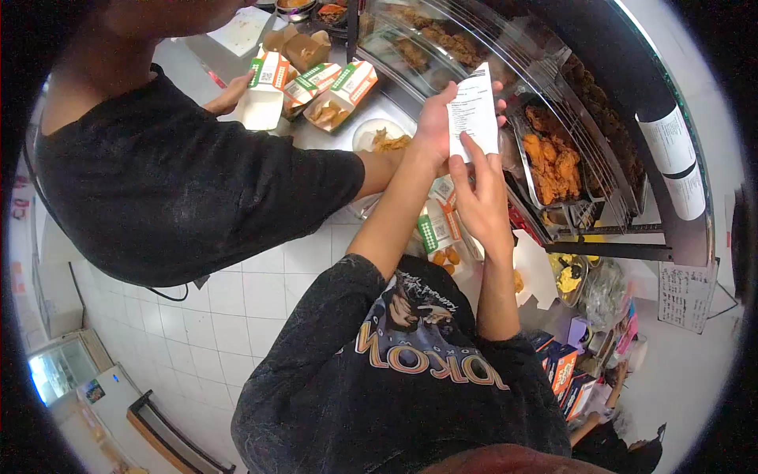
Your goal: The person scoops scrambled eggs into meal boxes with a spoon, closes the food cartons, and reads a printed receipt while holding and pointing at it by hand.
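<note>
A printed paper receipt (474, 114) is held up in front of me, near the glass of the food display. My left hand (437, 122) grips it from the left, with fingertips showing past its right edge. At the receipt's lower end is my right hand (483, 197), its fingers closed on the paper. Below my forearms are a patterned box (436, 229) and some small fried pieces (447, 257). A white open box (534, 268) lies to the right of my right forearm.
A co-worker in a black sleeve (197, 189) reaches across on the left, beside patterned food boxes (339, 95). Fried chicken (551, 166) fills a tray in the display case. Paper slips (669, 142) hang at right. Stacked orange-and-black boxes (562, 367) stand lower right.
</note>
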The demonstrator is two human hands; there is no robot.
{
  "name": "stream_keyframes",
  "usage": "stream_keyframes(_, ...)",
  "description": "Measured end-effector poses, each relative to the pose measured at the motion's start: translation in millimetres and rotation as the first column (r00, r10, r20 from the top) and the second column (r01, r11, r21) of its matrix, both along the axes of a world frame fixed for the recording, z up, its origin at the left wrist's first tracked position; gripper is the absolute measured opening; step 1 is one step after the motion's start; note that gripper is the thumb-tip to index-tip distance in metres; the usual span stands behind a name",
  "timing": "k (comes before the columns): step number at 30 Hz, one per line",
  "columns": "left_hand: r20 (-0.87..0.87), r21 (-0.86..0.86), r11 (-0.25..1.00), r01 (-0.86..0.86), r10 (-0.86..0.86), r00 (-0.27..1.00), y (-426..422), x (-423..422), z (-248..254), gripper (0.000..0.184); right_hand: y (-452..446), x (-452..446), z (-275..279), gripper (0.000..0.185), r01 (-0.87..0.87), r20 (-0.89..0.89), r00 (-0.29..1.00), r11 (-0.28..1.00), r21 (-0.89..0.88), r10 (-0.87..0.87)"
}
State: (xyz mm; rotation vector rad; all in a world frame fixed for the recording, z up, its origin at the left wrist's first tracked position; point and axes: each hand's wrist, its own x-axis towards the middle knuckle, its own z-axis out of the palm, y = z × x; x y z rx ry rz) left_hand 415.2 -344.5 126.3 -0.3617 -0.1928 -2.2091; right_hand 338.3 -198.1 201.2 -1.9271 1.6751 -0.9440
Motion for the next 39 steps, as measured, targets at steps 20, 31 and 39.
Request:
stream_keyframes(20,0.036,-0.110,0.982,-0.152,0.157,0.987,20,-7,17,0.066,23,-15,-4,0.043,-0.066,0.373,0.927,0.995,0.075,0.033)
stream_keyframes(31,0.088,-0.161,0.969,-0.186,0.201,0.975,25,-6,23,0.074,29,-16,-3,0.043,-0.058,0.346,0.938,0.996,0.068,0.031)
stream_keyframes(39,0.106,-0.179,0.966,-0.187,0.208,0.972,30,-1,29,0.074,33,-17,-8,0.043,-0.062,0.343,0.939,0.996,0.065,0.036)
